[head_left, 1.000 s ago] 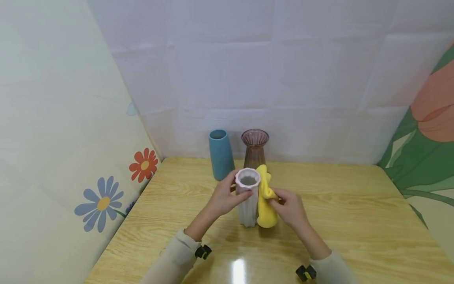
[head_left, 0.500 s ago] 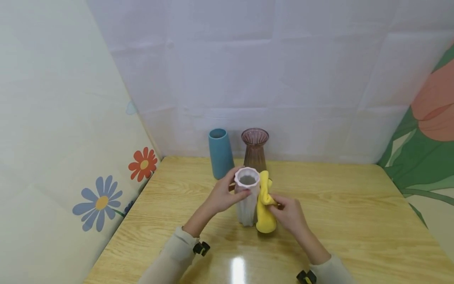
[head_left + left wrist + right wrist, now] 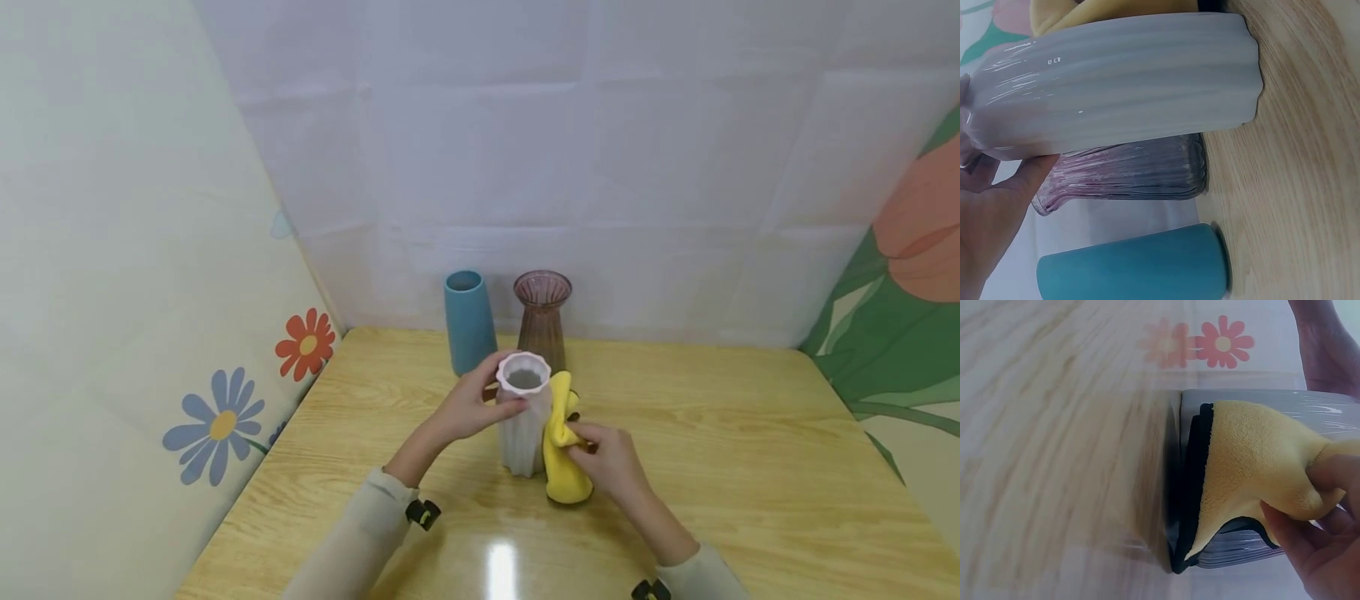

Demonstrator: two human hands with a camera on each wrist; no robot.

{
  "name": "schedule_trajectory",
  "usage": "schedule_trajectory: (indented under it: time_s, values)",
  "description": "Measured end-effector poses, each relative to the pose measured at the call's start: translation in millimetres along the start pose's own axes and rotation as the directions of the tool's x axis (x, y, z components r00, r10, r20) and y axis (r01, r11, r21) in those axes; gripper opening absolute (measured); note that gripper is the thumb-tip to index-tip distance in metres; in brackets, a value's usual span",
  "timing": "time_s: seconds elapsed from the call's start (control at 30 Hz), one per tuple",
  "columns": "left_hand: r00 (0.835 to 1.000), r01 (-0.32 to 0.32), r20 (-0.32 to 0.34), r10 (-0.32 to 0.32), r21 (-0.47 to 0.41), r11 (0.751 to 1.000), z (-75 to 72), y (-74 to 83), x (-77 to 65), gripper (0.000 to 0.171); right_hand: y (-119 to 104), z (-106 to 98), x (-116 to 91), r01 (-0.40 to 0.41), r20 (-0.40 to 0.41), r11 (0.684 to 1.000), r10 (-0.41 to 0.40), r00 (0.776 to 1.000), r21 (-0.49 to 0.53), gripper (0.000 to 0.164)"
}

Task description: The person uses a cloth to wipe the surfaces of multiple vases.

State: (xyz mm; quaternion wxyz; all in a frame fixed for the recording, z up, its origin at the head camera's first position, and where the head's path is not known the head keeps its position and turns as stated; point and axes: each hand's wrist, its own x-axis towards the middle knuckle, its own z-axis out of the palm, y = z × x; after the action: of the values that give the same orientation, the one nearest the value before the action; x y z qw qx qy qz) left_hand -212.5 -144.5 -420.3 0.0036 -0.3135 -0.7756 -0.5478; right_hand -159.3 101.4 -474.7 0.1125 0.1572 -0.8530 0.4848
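A ribbed white vase with a scalloped pinkish rim (image 3: 521, 433) stands upright in the middle of the table. My left hand (image 3: 472, 404) grips it near the top, thumb across the front and fingers round behind. Against the vase's right side hangs a yellow cloth with dark edging (image 3: 564, 475), pinched between the thumb and fingers of my right hand (image 3: 611, 462). In the right wrist view the cloth (image 3: 1254, 456) covers much of the vase, its dark hem close to the tabletop. The left wrist view shows the vase's glossy side (image 3: 1122, 81), with the cloth behind it.
Behind stand a teal vase (image 3: 470, 329) on the left and a purple ribbed glass vase (image 3: 542, 321), partly hidden by the white one. The wooden table (image 3: 712, 450) ends at a pale hanging sheet (image 3: 480, 150), with flower-printed sheets on both sides.
My right hand has moved down a little along the vase's side, lowering the yellow cloth with it. My left hand keeps its grip, and the white vase has barely moved.
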Motion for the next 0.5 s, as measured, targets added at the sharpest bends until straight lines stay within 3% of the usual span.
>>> schedule_trajectory:
  time_s: [0.27, 0.5]
  values:
    - [1.000, -0.002, 0.016, 0.002, 0.002, 1.000, -1.0, 1.1, 0.0, 0.069, 4.9, -1.0, -0.3, -0.034, 0.076, 0.998, 0.039, 0.996, -0.058, 0.025]
    - [1.000, 0.011, 0.028, -0.011, 0.000, 1.000, -2.5, 3.1, 0.2, 0.069, 10.9, -2.3, 1.2, 0.014, 0.181, 0.990, 0.012, 0.983, -0.140, 0.028]
